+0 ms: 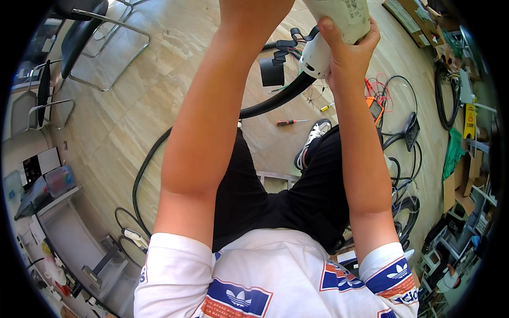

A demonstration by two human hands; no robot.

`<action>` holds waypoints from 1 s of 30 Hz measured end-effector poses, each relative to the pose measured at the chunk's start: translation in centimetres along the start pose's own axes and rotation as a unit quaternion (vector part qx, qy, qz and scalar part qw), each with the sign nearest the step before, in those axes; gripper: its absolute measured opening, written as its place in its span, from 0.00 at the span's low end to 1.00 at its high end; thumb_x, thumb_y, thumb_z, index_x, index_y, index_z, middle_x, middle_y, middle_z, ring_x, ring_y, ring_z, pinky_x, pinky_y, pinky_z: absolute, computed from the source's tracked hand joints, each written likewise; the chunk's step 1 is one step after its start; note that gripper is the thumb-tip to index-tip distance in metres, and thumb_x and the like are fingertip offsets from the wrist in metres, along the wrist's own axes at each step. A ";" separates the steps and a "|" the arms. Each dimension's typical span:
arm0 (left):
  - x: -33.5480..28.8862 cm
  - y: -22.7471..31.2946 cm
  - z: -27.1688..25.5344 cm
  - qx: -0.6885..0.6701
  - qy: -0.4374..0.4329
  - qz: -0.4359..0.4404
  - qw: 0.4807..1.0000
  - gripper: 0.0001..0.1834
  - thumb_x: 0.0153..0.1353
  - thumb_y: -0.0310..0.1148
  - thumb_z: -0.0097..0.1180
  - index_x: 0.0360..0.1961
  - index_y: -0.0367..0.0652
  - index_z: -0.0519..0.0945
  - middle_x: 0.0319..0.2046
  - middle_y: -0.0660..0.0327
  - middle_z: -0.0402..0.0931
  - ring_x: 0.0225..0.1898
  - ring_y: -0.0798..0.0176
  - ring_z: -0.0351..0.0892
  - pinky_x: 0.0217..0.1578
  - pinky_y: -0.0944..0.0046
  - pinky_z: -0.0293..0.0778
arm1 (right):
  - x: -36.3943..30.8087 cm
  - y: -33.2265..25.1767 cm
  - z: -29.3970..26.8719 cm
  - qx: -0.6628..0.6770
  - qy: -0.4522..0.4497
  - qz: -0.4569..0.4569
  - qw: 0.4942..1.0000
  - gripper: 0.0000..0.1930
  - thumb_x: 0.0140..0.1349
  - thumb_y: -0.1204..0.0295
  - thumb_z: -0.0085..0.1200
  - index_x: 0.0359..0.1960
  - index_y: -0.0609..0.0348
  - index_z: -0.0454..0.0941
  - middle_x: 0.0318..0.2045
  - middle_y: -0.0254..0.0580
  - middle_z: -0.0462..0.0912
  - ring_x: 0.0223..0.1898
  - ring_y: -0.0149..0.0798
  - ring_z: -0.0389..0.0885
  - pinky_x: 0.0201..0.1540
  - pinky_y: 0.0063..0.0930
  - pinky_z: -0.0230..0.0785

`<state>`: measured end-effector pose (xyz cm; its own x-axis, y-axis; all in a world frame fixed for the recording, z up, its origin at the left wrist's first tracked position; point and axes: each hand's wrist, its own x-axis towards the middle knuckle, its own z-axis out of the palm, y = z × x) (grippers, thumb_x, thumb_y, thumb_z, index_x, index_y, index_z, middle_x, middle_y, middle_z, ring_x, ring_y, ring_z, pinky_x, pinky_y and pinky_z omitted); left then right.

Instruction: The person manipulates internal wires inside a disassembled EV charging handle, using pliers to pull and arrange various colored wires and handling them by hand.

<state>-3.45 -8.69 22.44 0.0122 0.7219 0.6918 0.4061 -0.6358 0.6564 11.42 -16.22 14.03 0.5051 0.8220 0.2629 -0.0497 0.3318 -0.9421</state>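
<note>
At the top, my right hand (351, 55) is wrapped round a white cylindrical housing (342, 18), with the thumb along its side. The housing's upper end runs out of view. Its white lower collar (314, 57) has small slots, and a thick black cable (283, 100) lies against its lower end, curving off to the left. Beside the collar are a curled black strip (286, 46), thin coloured wires and a dark grey sleeve-like piece (272, 72). My left hand (257, 8) is mostly cut off by the top edge; its fingers are out of sight.
On the tiled floor lie a red-and-black screwdriver (286, 122), a yellow-handled screwdriver (326, 107) and an orange multimeter (375, 108) with red leads. Coiled black cables (408, 212) are at the right, cartons (469, 175) beyond. Metal-framed chairs (79, 47) stand far left.
</note>
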 end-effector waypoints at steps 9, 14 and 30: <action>-0.6 -2.2 2.4 -0.375 -0.165 -0.107 0.906 0.09 0.72 0.29 0.58 0.47 0.34 0.81 0.37 0.61 0.84 0.38 0.70 0.80 0.41 0.66 0.76 | 0.1 -0.7 0.0 -0.014 0.046 0.020 0.999 0.56 0.49 0.55 0.80 0.70 0.63 0.51 0.56 0.54 0.73 0.54 0.46 0.79 0.54 0.41 0.78; -0.4 -3.5 2.6 -0.431 -0.198 -0.093 0.875 0.12 0.68 0.33 0.67 0.47 0.38 0.82 0.38 0.66 0.83 0.36 0.73 0.77 0.36 0.69 0.72 | 0.0 -1.4 -0.2 0.021 0.003 0.057 0.998 0.63 0.44 0.53 0.83 0.71 0.64 0.46 0.58 0.53 0.69 0.57 0.45 0.76 0.52 0.42 0.79; -0.1 -1.3 -1.0 -0.489 -0.297 -0.112 0.813 0.20 0.60 0.25 0.73 0.53 0.39 0.83 0.43 0.64 0.86 0.40 0.73 0.84 0.41 0.67 0.82 | -0.3 -0.6 -2.1 0.063 -0.150 0.017 0.987 0.58 0.42 0.34 0.76 0.66 0.58 0.60 0.49 0.43 0.78 0.50 0.42 0.82 0.48 0.39 0.81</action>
<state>-4.89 -8.18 21.83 0.5943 0.6690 0.4463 -0.4584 -0.1742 0.8715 13.11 -17.61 14.07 0.2244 0.9272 0.3001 -0.1774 0.3416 -0.9229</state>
